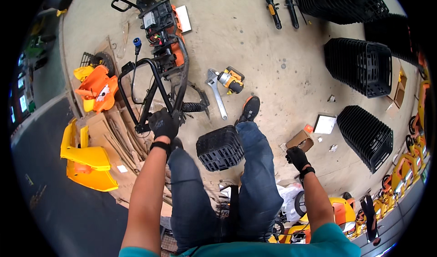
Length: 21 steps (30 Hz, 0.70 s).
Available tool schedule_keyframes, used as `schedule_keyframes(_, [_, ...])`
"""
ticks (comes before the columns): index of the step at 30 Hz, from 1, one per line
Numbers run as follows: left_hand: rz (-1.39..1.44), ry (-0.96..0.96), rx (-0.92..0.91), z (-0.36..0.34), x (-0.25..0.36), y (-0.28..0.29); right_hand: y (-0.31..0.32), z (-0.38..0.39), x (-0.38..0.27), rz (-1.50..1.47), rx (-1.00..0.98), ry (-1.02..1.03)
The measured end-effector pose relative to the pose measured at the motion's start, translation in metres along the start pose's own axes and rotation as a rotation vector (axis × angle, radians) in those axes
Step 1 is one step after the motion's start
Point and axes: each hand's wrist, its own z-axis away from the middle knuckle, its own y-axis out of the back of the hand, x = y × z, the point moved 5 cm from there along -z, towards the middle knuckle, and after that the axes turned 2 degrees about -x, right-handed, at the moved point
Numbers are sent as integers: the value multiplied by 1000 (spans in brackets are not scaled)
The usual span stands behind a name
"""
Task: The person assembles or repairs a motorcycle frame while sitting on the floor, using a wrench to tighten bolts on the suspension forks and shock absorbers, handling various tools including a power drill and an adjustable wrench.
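Observation:
My left hand (164, 123), in a black glove, is closed on the rear end of a black tubular vehicle frame (158, 73). The frame is stripped, with wiring and a battery-like box in its middle and a black shock absorber (193, 107) beside my hand. My right hand (297, 158), also gloved, is curled into a fist next to a small open cardboard box (300, 141). Whatever is inside that fist, if anything, is hidden. On the floor ahead of my feet lie a large adjustable wrench (217, 94) and a yellow-and-black cordless impact wrench (231, 80).
A black plastic crate (220, 148) stands between my legs. Stacks of black crates (358, 67) line the right. Orange fairings (98, 89), yellow fairings (86, 156) and flattened cardboard (119, 138) lie at left. Two fork legs (271, 7) rest at the far side.

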Motion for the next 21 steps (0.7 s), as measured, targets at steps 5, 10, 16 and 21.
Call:
schedule_keyframes(5, [-45,194,-325,-15,3,-9,34,13,-30,-84,32,37])
schedule_keyframes(10, [-81,176,-388,-24,25,1,73,-10,-39,5,30,182])
schedule_keyframes(16, [277,501,-326,-45,18,-2,113,-14,-148,-71,71,141])
schedule_keyframes(21, [637,507,-411,-51,9,1,150,-40,-257,-99,85,135])
